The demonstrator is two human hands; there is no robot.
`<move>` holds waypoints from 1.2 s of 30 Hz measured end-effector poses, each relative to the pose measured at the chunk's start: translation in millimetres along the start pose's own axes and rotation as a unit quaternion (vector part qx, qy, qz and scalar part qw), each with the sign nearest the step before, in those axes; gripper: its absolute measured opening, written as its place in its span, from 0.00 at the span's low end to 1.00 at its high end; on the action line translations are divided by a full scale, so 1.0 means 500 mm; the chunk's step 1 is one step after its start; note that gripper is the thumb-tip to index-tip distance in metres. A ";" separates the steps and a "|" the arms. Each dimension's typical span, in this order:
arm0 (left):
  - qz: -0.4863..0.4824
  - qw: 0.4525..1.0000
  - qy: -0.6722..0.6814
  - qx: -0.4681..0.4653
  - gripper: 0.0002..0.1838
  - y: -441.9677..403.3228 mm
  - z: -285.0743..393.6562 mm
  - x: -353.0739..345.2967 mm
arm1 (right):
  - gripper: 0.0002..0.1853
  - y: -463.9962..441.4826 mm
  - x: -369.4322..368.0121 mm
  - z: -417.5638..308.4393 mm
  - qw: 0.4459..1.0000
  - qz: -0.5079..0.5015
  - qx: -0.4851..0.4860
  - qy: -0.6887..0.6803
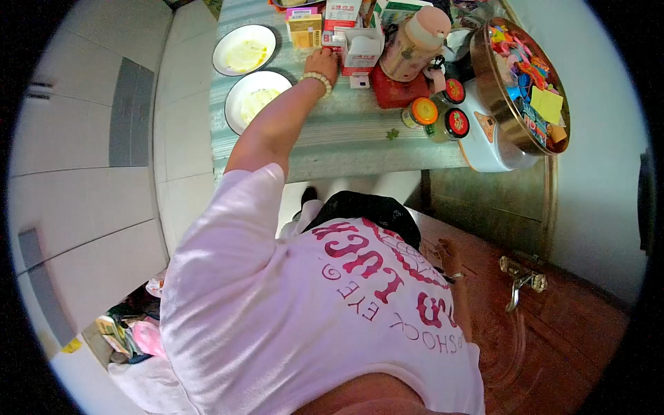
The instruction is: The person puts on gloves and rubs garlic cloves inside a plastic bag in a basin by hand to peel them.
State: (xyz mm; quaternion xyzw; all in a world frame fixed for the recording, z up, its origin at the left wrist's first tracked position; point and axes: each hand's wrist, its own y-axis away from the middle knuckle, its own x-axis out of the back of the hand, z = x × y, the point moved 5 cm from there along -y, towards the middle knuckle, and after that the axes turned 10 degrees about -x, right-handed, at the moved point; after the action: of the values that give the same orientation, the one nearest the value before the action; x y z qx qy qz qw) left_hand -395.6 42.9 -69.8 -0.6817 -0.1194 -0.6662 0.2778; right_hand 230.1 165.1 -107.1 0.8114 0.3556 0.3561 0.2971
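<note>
My left hand [321,65], with a beaded bracelet [319,79] at its wrist, reaches over the table [332,142]. Its fingers look bunched together against the red-and-white boxes [362,48]; whatever they hold is hidden. A yellow box [304,30] stands just beyond the hand. To its left sit two white plates with dark rims, the far plate [220,52] and the near plate [232,104], both with yellowish residue. Low at my right side hangs my right hand [449,259], dim and small, fingers apart, with nothing visible in it.
A pink-topped jug [408,52] stands on a red base [398,88]. Beside it are several jars, one with an orange lid [424,111]. A round tin [484,69] of colourful bits rests at the right, above a white appliance [481,149]. A brown door [553,332] has a metal handle [519,280].
</note>
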 end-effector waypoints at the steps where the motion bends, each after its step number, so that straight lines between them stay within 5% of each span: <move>1: -0.001 1.000 -0.001 -0.001 0.15 0.004 0.003 0.012 | 0.15 -0.042 0.013 0.061 0.998 -0.036 0.049 0.004; 3: -0.050 0.997 0.040 0.045 0.15 0.016 0.015 0.038 | 0.15 -0.076 0.022 0.112 0.993 -0.069 0.098 0.010; 8: -0.083 0.994 0.066 0.012 0.12 0.095 0.048 0.042 | 0.17 -0.069 0.024 0.130 0.998 -0.056 0.034 -0.010; 11: -0.071 0.993 0.093 0.029 0.14 0.155 0.081 0.075 | 0.16 -0.047 0.029 0.078 0.999 -0.035 0.011 -0.004; 14: -0.060 0.996 -0.035 -0.049 0.13 0.177 0.097 0.062 | 0.16 -0.033 0.028 0.013 0.998 0.003 0.047 0.047; 16: 0.032 0.999 -0.032 -0.006 0.13 0.184 0.092 0.074 | 0.15 -0.030 0.026 -0.044 0.991 0.042 0.081 0.101; 19: -0.055 0.997 0.002 0.046 0.13 0.177 0.099 0.093 | 0.15 -0.056 0.010 -0.144 0.995 0.034 0.095 0.025; 21: -0.052 0.997 0.016 0.046 0.12 0.178 0.102 0.081 | 0.13 -0.082 -0.010 -0.239 0.961 0.058 0.198 0.181; 30: -0.014 0.995 0.088 -0.035 0.12 0.199 0.124 0.066 | 0.20 -0.091 -0.286 -0.571 0.850 0.001 0.364 0.380; 32: 0.128 0.987 0.065 0.069 0.13 0.197 0.107 0.087 | 0.24 -0.109 -0.321 -0.596 0.768 0.093 0.476 0.418; 36: 0.023 0.977 0.142 0.155 0.13 0.194 0.097 0.054 | 0.21 -0.186 -0.352 -0.591 0.730 0.141 0.509 0.433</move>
State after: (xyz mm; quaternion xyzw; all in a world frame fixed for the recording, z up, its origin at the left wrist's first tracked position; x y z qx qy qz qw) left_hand -301.0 -15.8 -62.6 -0.5318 -0.1647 -0.7230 0.4091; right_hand -123.9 147.1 -71.9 0.6400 0.4555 0.4719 -0.4003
